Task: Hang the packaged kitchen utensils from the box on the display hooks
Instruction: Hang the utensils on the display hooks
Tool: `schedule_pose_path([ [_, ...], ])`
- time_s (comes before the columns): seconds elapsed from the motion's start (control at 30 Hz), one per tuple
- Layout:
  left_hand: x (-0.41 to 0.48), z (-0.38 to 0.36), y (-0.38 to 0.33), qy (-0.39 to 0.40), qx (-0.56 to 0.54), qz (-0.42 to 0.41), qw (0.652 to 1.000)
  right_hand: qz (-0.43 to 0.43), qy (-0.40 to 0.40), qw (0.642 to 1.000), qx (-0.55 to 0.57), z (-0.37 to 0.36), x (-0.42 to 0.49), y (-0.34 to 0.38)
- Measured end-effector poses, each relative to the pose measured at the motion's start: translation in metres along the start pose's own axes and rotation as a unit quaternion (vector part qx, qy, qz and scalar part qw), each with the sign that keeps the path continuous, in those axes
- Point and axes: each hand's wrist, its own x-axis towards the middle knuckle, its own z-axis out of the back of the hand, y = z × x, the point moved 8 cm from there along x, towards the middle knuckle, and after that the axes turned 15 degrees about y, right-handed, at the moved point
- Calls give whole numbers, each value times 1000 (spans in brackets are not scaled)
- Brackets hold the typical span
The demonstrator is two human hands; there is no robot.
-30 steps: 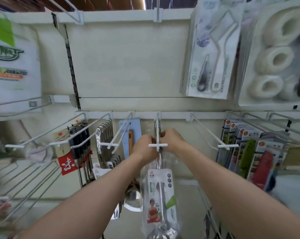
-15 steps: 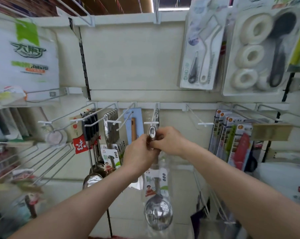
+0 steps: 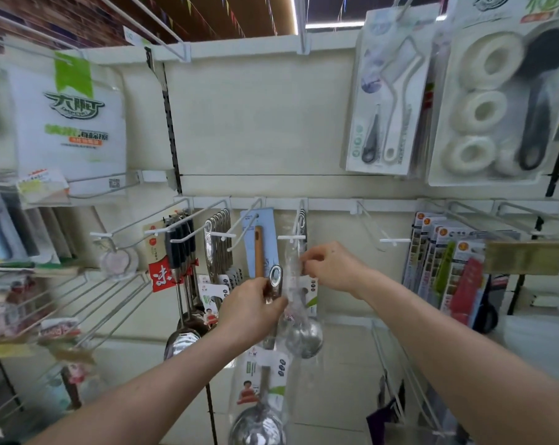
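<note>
The left hand [image 3: 252,311] grips the ladle [image 3: 262,385] at its handle top, hanging vertical, just below-left of the hook [image 3: 291,238]; the right hand [image 3: 332,268] pinches clear wrap [image 3: 292,271] under the hook

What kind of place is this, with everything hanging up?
Most likely a shop's kitchenware aisle: packaged ladles hang in rows on white display hooks, and carded brush sets hang on the wall above.

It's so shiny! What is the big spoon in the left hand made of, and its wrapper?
The ladle looks like polished steel: its bowl is mirror-bright. The wrapper seems to be thin clear plastic, glossy and see-through.
</note>
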Motion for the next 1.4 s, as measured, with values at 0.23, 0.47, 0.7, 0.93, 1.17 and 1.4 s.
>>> schedule_pose_path([
  [0.23,39,8,14,13,-3,-6,1000,-78,-93,990,-66,21,54,-12],
  [0.47,78,10,27,12,8,-7,1000,-125,-138,976,-113,35,119,-22],
  [0.7,109,4,31,16,19,-9,1000,-171,-159,960,-152,35,146,-41],
  [0.93,118,1,29,10,36,-4,999,-158,-167,961,-153,30,143,-42],
  [1.17,111,-1,24,29,44,18,998,-145,-127,966,-174,20,111,-27],
  [1.4,81,5,5,38,48,29,998,-75,-75,987,-121,7,64,-5],
])
